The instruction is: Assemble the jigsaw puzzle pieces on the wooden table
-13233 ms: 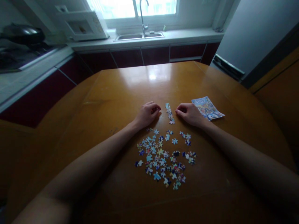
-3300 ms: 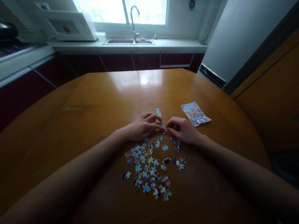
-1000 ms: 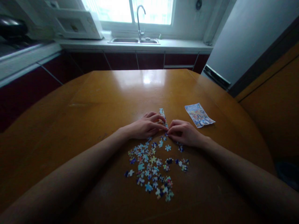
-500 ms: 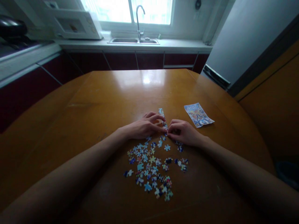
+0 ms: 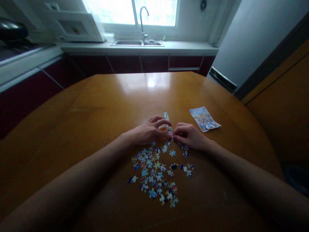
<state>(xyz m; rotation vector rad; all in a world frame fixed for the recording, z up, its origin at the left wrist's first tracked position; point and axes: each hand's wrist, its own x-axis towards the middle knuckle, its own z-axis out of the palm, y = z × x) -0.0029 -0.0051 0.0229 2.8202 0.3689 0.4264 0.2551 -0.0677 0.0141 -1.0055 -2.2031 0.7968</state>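
A narrow strip of joined jigsaw pieces runs toward me on the wooden table. My left hand lies over its left side, fingers stretched and apart, with the thumb and forefinger touching the strip. At the strip's near end, my right hand has its fingers curled and pinched together, seemingly on a puzzle piece mostly hidden by the fingertips. Loose puzzle pieces are scattered in a heap below both hands. A single light-blue puzzle piece lies just below the strip, and several dark ones sit under my right hand.
A printed picture sheet lies on the table to the right of my hands. Beyond the table stand a counter with a sink, a tap and a white microwave. A refrigerator is at the right.
My right hand has shifted very slightly, showing more of the pieces beneath it. The left thumb has moved a little toward me along the strip. The loose pieces lie as before.
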